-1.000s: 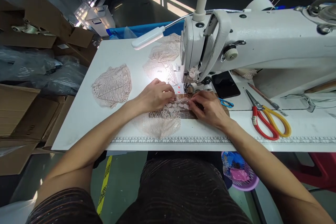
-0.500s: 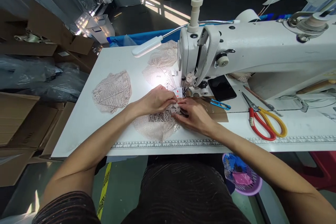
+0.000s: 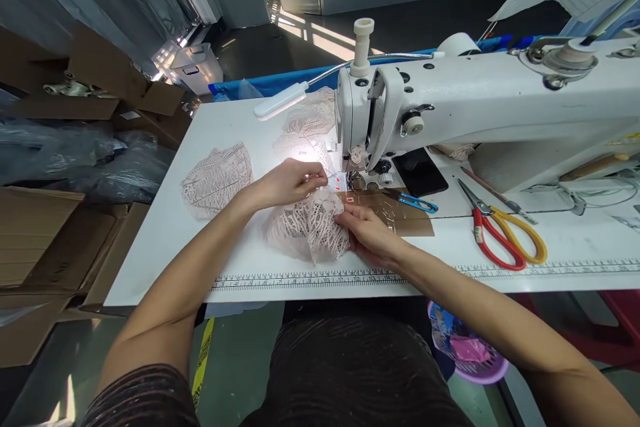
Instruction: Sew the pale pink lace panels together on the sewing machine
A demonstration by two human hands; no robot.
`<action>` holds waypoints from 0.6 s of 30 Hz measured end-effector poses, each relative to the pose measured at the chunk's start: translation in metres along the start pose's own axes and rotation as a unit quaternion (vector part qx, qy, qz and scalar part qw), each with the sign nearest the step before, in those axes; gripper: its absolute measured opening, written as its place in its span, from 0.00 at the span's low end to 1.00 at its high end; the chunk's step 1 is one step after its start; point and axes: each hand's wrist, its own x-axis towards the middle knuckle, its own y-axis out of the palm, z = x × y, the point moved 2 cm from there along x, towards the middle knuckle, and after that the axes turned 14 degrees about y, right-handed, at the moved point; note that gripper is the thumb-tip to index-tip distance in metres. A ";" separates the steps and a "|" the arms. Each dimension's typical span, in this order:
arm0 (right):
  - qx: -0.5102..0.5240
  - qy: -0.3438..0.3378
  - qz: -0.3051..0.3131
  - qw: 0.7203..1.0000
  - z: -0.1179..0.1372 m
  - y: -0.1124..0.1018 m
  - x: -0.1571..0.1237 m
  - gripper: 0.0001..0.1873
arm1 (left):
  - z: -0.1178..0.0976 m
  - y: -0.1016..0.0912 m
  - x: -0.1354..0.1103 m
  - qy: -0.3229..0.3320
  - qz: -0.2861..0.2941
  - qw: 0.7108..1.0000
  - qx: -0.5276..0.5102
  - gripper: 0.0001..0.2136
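A pale pink lace piece [image 3: 310, 230] lies bunched on the white sewing table [image 3: 165, 233], in front of the needle of the white sewing machine [image 3: 450, 100]. My left hand [image 3: 287, 183] pinches its upper edge, fingers closed. My right hand [image 3: 367, 233] grips its right side, fingers curled on the lace. Part of the lace is lifted and folded between both hands. Behind my right hand, a brown card [image 3: 400, 217] lies flat on the machine bed.
More lace pieces lie on the table: one [image 3: 216, 177] at the left, others [image 3: 307, 120] under the lamp [image 3: 280, 99]. Blue snips [image 3: 417, 202], a black phone [image 3: 419, 173] and red-and-yellow scissors [image 3: 500, 230] sit to the right. Cardboard boxes [image 3: 45, 240] stand left. A purple basket [image 3: 465, 347] hangs below.
Both hands drew the lace piece back from the needle toward me and to the left, lifting and bunching it. The brown card, covered before, now shows bare.
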 end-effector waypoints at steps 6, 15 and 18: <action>-0.053 0.095 0.061 0.992 -0.024 -0.020 -0.030 0.07 | 0.021 0.031 0.036 0.049 0.040 0.964 0.259 0.11; -0.572 -0.316 -0.148 0.742 0.036 -0.078 -0.029 0.16 | -0.029 0.053 -0.034 0.331 0.017 0.910 0.249 0.22; -0.677 -0.367 -0.162 0.616 0.042 -0.074 -0.008 0.20 | -0.034 0.066 -0.042 0.353 0.021 0.886 0.298 0.09</action>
